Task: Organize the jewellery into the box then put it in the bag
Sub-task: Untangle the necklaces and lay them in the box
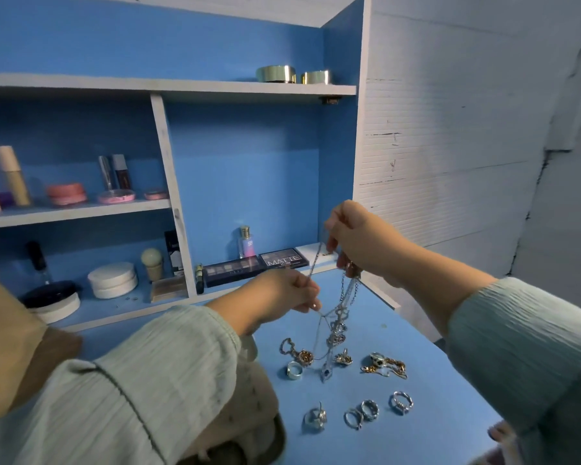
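A tangle of silver necklaces [337, 317] hangs above the blue tabletop [416, 337]. My right hand [359, 243] holds the upper chains, lifted high. My left hand [282, 293] pinches one chain strand lower down and to the left. Pendants dangle down to the table, the lowest with a dark stone [326, 372]. Several silver rings [363, 412] lie at the front of the table. A wide band ring [294, 370] and a gold and silver cluster of pieces [384, 364] lie behind them. A beige cloth bag [245, 414] sits under my left forearm. No box is visible.
Blue shelves with white edges stand behind the table. They hold eyeshadow palettes [255, 265], a small perfume bottle [246, 241], round white jars [113, 280], pink compacts [66, 193] and two metal tins [275, 74] on top. A white panelled wall is at the right.
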